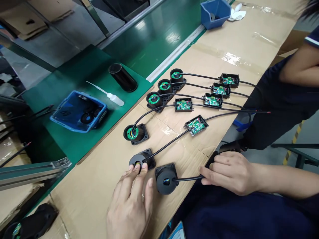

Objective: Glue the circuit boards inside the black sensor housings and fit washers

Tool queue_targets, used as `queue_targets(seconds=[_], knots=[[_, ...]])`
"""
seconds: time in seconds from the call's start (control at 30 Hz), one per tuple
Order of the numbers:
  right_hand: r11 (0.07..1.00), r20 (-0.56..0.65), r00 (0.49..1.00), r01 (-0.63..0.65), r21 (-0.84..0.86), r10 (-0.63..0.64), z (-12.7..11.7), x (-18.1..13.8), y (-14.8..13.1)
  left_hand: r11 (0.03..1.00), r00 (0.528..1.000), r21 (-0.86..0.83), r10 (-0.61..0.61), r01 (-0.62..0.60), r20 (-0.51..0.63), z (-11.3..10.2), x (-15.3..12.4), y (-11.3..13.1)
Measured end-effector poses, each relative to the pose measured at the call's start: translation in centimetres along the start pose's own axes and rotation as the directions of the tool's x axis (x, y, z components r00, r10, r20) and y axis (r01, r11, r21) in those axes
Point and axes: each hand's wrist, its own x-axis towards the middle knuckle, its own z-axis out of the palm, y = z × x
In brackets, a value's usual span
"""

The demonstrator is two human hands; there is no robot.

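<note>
My left hand (131, 202) lies with outstretched fingers, its fingertips touching the round black cap of a square-flanged housing (149, 158). A black cable runs from that housing to a small open box with a green circuit board (196, 125). My right hand (226, 172) is closed around another black cable (188, 179) at the table's near edge. This cable enters a second capped housing (166, 181), which stands just right of my left fingers. Whatever the cable's far end joins is mostly hidden by my right hand.
Several uncapped housings (136, 132) are wired to circuit boxes (183, 105) farther along the cardboard-covered table (199, 63). A blue bin (77, 111), a white dropper bottle (115, 99) and a black cylinder (123, 78) are on the green surface. Another person (296, 79) is at the right.
</note>
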Motion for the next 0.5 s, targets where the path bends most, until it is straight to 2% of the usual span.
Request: queue_targets(seconds=[0.1,0.17,0.3,0.4,0.5], knots=[[0.973,-0.056,0.980,0.181,-0.143,-0.191,-0.2,3.5,1.1,1.000,1.000,-0.015,-0.002,0.002,0.013,-0.1,-0.2,0.2],[0.960,-0.071,0.968,0.228,-0.162,-0.241,0.5,4.9,1.9,1.000,1.000,0.005,-0.006,0.006,0.001,0.0,-0.2,0.5],[0.973,-0.070,0.979,0.179,-0.146,-0.191,1.8,5.7,2.8,0.999,0.999,0.033,-0.032,0.032,0.000,0.2,-0.2,0.8],[0.987,-0.053,0.989,0.134,-0.090,-0.139,2.6,5.4,2.4,0.998,0.999,0.039,-0.047,0.047,0.005,0.2,-0.3,0.9],[0.979,-0.165,0.965,0.202,-0.022,-0.203,3.9,5.2,1.1,0.998,0.999,0.044,-0.051,0.051,-0.005,0.2,-0.3,0.9]])
